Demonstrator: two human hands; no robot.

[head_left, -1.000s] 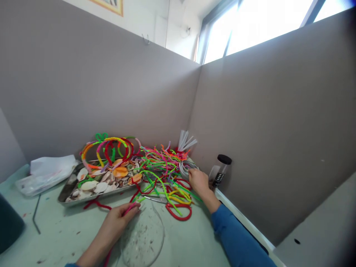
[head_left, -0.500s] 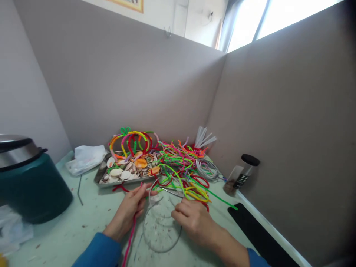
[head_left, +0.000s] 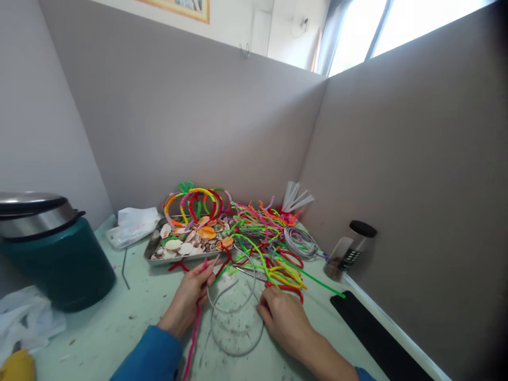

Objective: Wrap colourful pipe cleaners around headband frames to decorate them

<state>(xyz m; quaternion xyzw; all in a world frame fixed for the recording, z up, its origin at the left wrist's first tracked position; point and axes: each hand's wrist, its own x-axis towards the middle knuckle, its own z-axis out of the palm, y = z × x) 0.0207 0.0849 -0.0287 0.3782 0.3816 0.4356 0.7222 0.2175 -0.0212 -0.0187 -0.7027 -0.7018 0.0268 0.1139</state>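
Note:
A bright pink pipe cleaner runs through my left hand, its tip poking up beside the thumb and its tail hanging toward the table's front edge. Those same closed fingers also pinch one end of a coiled grey wire. The wire makes loose overlapping loops on the pale green table, between my hands. At the right side of the loops, my right hand is closed with thumb and fingers pinched on the wire; its fingertips are partly hidden.
Behind lie a metal tray of shells, fuzzy headbands, a heap of pipe cleaners, scissors and a grey wire coil. A clear jar and black strip are at right, a teal container at left.
The upper wire loop has opened wider and rounder between my hands. My left hand still holds the pink pipe cleaner. The whole view has shifted slightly, moving things rightward.

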